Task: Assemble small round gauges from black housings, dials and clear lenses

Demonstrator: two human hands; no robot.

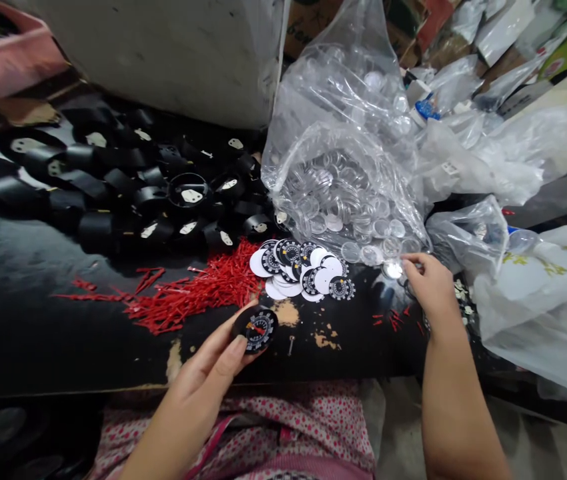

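Observation:
In my left hand (218, 360) is a round black dial gauge (259, 331) with a red pointer, its face turned up, fingers and thumb around its rim. My right hand (428, 283) reaches to the mouth of a clear plastic bag; its thumb and fingertips pinch a clear round lens (392, 269) at the edge of the heap. More clear lenses (348, 193) fill the bag. Between the hands lies a pile of dial discs (308, 267), some printed black, some white side up. Left of them is a heap of red pointers (198, 293).
Many black ring housings (98, 230) with pale plates cover the table's back left. A pink bin (8, 57) stands at far left. Plastic bags (548, 300) crowd the right side. A small metal pin (291, 345) and loose red pointers (394, 320) lie near the front.

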